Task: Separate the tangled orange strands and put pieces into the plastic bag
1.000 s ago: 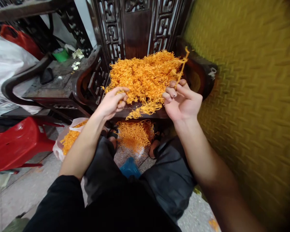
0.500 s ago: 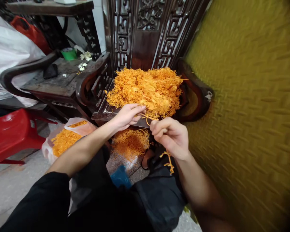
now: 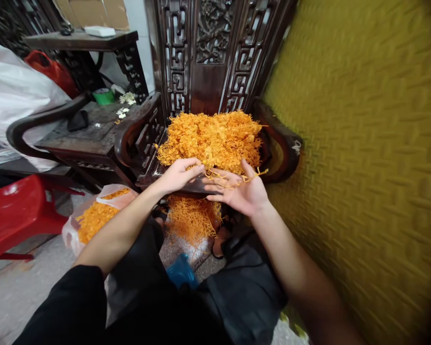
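- While a dark wooden chair [image 3: 208, 84] fills twelve o'clock, the orange pile [image 3: 208, 136] lies heaped on its seat.
- At the pile's eight o'clock, a plastic bag [image 3: 70, 232] holds more orange bits.
- At its five o'clock, the right hand [image 3: 239, 191] is spread open, palm up.
- Between its seven and eight, the left hand [image 3: 183, 173] pinches a strand [image 3: 261, 171], which stretches toward three o'clock across the right hand.

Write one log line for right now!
left hand: pinching thin orange branching strand | right hand: open, strand across it | fluffy orange heap: on dark carved wooden chair
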Motion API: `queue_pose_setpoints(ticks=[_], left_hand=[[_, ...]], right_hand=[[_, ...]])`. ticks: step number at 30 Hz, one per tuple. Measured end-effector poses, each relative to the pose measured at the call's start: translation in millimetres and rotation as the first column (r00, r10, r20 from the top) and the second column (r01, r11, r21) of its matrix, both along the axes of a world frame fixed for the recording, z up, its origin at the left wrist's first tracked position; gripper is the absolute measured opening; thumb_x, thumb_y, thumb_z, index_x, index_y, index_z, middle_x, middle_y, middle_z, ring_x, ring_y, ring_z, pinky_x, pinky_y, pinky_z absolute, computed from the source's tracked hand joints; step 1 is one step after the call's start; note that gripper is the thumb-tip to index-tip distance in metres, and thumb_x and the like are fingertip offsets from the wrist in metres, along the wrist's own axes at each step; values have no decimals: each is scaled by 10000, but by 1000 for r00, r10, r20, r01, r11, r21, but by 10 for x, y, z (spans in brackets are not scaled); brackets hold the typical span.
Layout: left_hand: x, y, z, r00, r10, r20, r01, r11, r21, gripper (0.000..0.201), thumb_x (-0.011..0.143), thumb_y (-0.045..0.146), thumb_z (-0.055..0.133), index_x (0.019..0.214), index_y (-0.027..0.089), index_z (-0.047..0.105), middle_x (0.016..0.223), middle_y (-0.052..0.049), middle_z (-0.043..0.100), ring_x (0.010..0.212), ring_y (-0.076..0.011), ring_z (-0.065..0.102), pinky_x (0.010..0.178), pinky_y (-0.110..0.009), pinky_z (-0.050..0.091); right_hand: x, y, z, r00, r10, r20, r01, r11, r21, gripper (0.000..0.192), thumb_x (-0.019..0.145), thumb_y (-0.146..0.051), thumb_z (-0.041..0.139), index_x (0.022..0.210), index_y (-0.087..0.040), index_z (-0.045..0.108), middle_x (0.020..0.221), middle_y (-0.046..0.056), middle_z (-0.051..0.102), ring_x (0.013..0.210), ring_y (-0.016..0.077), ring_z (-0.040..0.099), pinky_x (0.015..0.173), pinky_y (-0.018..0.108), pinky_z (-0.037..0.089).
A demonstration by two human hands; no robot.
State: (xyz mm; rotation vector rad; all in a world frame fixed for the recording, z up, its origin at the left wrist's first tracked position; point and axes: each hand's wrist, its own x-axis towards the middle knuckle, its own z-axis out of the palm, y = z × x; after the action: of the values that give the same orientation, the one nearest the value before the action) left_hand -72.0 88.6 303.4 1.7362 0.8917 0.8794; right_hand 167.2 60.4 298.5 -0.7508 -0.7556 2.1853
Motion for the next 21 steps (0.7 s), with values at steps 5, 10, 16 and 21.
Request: queue_pose_setpoints(ticks=[5, 10, 16, 21], left_hand=[[-160, -14, 58, 998, -53, -28, 49, 991, -121, 456, 990, 601, 633, 851, 167, 609, 579, 68, 466, 470, -54, 348, 461, -193, 258], [-321, -7, 63, 991, -92, -102, 77, 986, -149, 438, 989, 597, 628, 883, 173, 615, 576, 74, 447, 460, -59, 333, 447, -200, 244], [-381, 44, 26, 952, -29, -306, 66, 992, 111, 402, 1012, 497, 575, 773, 174, 590, 648, 37, 529, 592, -91, 465, 581, -225, 370], [-341, 94, -86, 913, 48, -406, 53, 971, 234, 375, 1022, 466, 533, 895, 165, 716, 824, -35, 710, 778, -159, 645, 772, -295, 516]], right_hand=[[17, -16, -66, 994, 92, -65, -75, 971, 226, 504, 845, -284, 832, 1319, -261, 664, 1252, 71, 742, 1114, 235, 736, 1000, 468, 617], [41, -35, -112, 909, 416, -27, -366, 828, 425, 989, 579, -566, 1022, 1453, -315, 636, 1728, 118, 366, 1490, 382, 511, 1128, 552, 531], [-124, -8, -41, 996, 38, -75, -9, 936, 351, 869, 804, -986, 507, 1157, -253, 812, 1472, 120, 660, 1503, 370, 488, 1126, 630, 515], [-330, 43, -116, 961, -276, 17, 255, 908, 333, 622, 813, -772, 754, 1022, -191, 829, 1434, 145, 665, 1359, 378, 611, 1061, 638, 584]])
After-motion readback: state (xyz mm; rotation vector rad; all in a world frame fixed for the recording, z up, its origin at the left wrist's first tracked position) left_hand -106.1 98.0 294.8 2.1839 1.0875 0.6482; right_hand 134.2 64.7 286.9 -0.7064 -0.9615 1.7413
